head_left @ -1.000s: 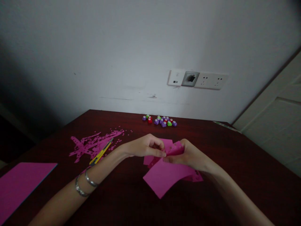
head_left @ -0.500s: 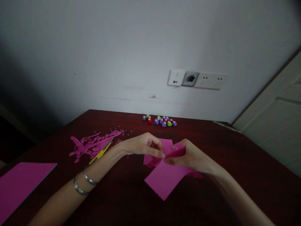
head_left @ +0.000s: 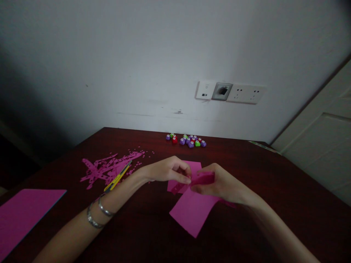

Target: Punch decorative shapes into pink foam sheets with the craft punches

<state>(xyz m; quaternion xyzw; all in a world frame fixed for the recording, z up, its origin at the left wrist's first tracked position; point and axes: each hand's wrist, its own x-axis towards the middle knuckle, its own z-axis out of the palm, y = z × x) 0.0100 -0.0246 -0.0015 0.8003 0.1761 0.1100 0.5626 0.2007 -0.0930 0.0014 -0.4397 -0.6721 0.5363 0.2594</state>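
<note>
My left hand [head_left: 172, 170] has thumb and fingers pinched on the edge of a pink paper [head_left: 193, 213] at the centre. Close beside it, my right hand [head_left: 221, 184] is closed around the same paper, whose darker part curls up between thumb and fingers. The paper's flat end slants down toward me. Under the left fingertips a narrow pink strip [head_left: 178, 188] shows, apparently with small holes. Another pink paper piece [head_left: 192, 166] lies just behind the hands, partly covered by them. The fingers hide exactly where the paper edges meet.
A yellow utility knife [head_left: 117, 178] lies beside punched pink strips [head_left: 100, 170] and scattered bits at left. A larger pink sheet [head_left: 24, 215] is at the near left. Several small coloured toys with eyes [head_left: 191, 144] stand at the back of the dark table [head_left: 131, 233], near the wall.
The paper's near end has swung slightly right and down. The curled part in my right hand looks flatter and more closed in. Both hands have stayed almost in place.
</note>
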